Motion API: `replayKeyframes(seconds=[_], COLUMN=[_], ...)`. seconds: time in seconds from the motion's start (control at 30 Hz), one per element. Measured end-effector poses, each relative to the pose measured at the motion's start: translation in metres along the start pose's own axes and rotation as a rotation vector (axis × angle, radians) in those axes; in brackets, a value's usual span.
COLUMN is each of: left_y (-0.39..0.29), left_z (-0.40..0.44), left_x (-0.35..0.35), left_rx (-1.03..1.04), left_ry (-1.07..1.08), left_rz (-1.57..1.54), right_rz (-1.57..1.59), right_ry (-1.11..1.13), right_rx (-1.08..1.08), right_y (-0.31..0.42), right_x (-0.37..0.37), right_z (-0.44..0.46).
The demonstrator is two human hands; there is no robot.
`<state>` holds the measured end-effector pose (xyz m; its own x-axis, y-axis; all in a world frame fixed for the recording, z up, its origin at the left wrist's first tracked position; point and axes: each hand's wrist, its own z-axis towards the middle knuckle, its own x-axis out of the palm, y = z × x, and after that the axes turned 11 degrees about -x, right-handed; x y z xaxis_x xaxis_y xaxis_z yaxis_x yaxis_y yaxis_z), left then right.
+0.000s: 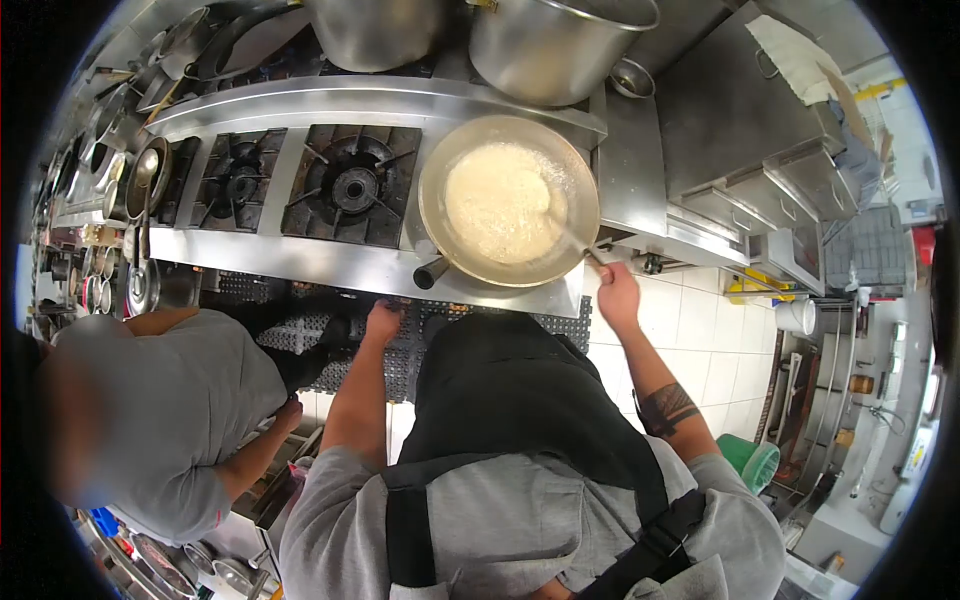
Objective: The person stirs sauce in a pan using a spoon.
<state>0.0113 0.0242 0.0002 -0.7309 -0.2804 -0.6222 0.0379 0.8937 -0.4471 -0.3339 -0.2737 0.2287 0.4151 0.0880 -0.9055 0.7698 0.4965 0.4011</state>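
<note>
A wide metal pan (435, 215) sits at the right end of the stove, with a pale, creamy, bubbling liquid (500, 205) in it. My right hand (618, 292) is closed around the handle of a metal ladle (572, 238) at the pan's right rim. The ladle's lower end is blurred and partly sunk in the liquid. My left hand (384, 322) hangs in front of the stove edge, below and left of the pan's dark handle (431, 272) and apart from it. Its fingers are curled, and what they hold, if anything, I cannot make out.
Two burners (353, 185) lie left of the pan. Large steel pots (560, 50) stand behind it, with a small bowl (632, 78) beside them. A co-worker (190, 400) in grey is close on my left. Steel drawers (745, 205) and a green bucket (748, 460) are to the right.
</note>
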Motion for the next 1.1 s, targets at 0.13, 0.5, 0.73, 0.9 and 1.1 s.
replayKeyframes(seconds=[0.13,0.5,0.73,0.9,1.1], left_y=[-0.005,0.0,0.076,0.078,0.11], left_z=[0.029,0.007,0.038,0.005,0.0], left_x=[0.012,0.019,0.037,0.016,0.025], left_rx=[0.206,0.11,0.488,0.525,0.43], left_ry=[0.014,0.067,0.178,0.238,0.097], left_rz=[0.057,-0.009,0.601,0.857,0.607], right_rz=[0.52,0.341,0.041,-0.147,0.084], right_ry=[0.085,-0.091,-0.173,-0.23,-0.098], right_rx=[0.3,0.18,-0.009,-0.176,0.006], right_y=[0.019,0.019,0.013,-0.005,0.01], right_x=[0.011,-0.016,-0.039,-0.022,0.026], right_z=[-0.021,-0.017,-0.002,0.019,0.006])
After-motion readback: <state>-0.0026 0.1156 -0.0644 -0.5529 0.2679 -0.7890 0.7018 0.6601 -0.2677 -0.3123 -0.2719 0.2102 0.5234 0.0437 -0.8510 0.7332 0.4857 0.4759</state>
